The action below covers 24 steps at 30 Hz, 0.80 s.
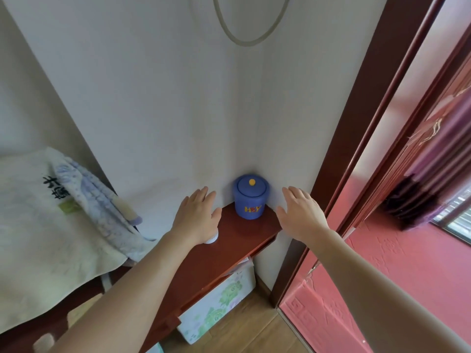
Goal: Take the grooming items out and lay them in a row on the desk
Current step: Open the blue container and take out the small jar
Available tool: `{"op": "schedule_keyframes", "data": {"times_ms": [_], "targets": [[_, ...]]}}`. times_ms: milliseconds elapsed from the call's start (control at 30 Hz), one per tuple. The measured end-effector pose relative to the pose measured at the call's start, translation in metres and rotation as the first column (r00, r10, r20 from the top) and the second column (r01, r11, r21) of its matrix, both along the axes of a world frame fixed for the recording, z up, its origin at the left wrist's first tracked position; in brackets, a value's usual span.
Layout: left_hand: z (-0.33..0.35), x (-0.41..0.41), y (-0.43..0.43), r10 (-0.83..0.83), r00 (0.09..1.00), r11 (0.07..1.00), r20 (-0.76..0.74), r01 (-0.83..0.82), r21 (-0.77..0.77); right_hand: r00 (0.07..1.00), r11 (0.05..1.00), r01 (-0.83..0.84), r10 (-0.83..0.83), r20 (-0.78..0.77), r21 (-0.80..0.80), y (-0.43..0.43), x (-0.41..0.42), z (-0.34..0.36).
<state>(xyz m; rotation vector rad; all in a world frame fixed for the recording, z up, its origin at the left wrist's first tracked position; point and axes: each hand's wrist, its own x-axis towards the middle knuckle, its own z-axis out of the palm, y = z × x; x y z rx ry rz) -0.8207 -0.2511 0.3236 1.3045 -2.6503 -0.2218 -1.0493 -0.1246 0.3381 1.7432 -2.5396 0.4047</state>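
Open hands flank the blue jar (pixel 251 197) on the bench (pixel 229 240).
The left hand (pixel 196 217), fingers straight and slightly spread, hangs over a small white object (pixel 212 239); the jar stands untouched between both sets of fingertips; the right hand (pixel 300 212) mirrors it, probably framing a two-handed lift.

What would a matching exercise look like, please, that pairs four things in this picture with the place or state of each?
Things:
1. blue jar
2. left hand
3. right hand
4. flowered box

Places or states:
A. under the desk
B. open, right of the jar, beside the door frame
C. lid on, in the desk's far corner
D. open, over a small white thing

Pairs: 1-C, 2-D, 3-B, 4-A.
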Motion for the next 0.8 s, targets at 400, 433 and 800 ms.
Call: {"op": "schedule_keyframes", "data": {"times_ms": [400,433,800], "targets": [[0.0,0.082,0.017,-0.132,0.991,0.99,0.008,0.132,-0.04,0.995,0.994,0.102,-0.102,-0.015,-0.039,0.036,0.102,-0.015],[0.0,0.086,0.021,-0.136,0.991,0.99,0.008,0.136,-0.042,0.994,0.994,0.105,-0.106,-0.014,-0.034,0.04,0.107,-0.017],[0.004,0.117,0.077,-0.112,0.993,0.991,0.047,0.116,-0.073,0.995,0.998,0.065,-0.065,-0.072,-0.004,0.091,0.135,-0.01]]}}
